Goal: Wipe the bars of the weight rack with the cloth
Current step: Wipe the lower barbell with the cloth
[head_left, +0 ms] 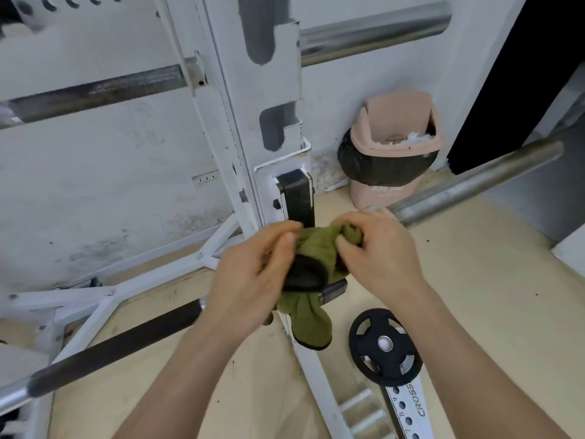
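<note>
Both hands hold the green cloth at the centre of the frame: the left hand has its grip closed on the cloth's dark-edged fold, and the right hand pinches the bunched upper part. A loose end of the cloth hangs down below the hands. They sit just in front of the white weight rack, over the lowest bar, which runs from lower left to middle right. A black weight plate leans at lower right. A pink bin stands against the wall.
</note>
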{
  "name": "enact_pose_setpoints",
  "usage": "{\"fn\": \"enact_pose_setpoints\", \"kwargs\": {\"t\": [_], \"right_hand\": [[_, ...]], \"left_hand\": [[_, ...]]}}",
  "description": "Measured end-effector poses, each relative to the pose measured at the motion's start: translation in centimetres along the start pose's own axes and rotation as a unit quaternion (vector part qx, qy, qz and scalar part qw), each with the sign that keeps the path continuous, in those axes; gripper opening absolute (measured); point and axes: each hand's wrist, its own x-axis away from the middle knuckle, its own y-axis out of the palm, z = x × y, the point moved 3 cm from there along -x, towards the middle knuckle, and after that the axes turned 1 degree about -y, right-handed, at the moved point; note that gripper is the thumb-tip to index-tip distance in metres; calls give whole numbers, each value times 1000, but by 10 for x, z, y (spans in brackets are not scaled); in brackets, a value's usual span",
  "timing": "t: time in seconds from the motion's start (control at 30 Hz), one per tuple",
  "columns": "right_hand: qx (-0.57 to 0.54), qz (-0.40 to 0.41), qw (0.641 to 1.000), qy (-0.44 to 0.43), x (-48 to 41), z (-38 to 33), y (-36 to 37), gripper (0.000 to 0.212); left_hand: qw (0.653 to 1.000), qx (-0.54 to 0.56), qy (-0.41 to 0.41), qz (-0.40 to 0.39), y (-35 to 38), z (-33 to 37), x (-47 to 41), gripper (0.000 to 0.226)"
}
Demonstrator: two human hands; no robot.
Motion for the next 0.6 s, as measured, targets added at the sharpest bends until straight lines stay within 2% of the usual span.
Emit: {"fn": "enact_pose_setpoints", "kwargs": {"t": [0.03,0.07,0.1,0.13,0.17,0.2,0.23,0.3,0.37,0.43,0.53,0.6], "right_hand": [[27,18,999,11,-2,6,2,20],[39,35,998,21,-2,10,4,19],[44,46,998,28,-2,13,7,19],[45,53,997,29,-1,13,9,21],[44,52,997,24,0,10,9,25],[43,39,998,10,0,7,9,31],[45,8,999,-11,0,0,6,35],[58,-84,992,-69,6,-16,0,40],[71,-150,977,-137,23,-36,0,53],[118,-171,959,-195,41,-56,14,62],[194,-153,940,-236,45,-66,45,51],[205,-127,939,-244,36,-59,51,45]], "left_hand": [[993,-111,-32,8,-6,-17,-1,26],[971,-221,-88,-17,-12,-33,-1,30],[940,-302,-139,-76,-15,-50,-2,38],[914,-327,-192,-145,-18,-64,-2,48],[906,-306,-224,-190,-19,-70,-3,59],[903,-282,-246,-212,-20,-76,-2,63],[898,-299,-233,-223,-18,-78,-4,57],[898,-379,-150,-164,-13,-76,-5,39],[889,-431,-130,-86,-12,-69,4,50],[878,-452,-152,-42,-11,-66,17,53],[873,-469,-132,-12,-4,-62,33,28],[880,-460,-118,-6,-6,-63,33,42]]}}
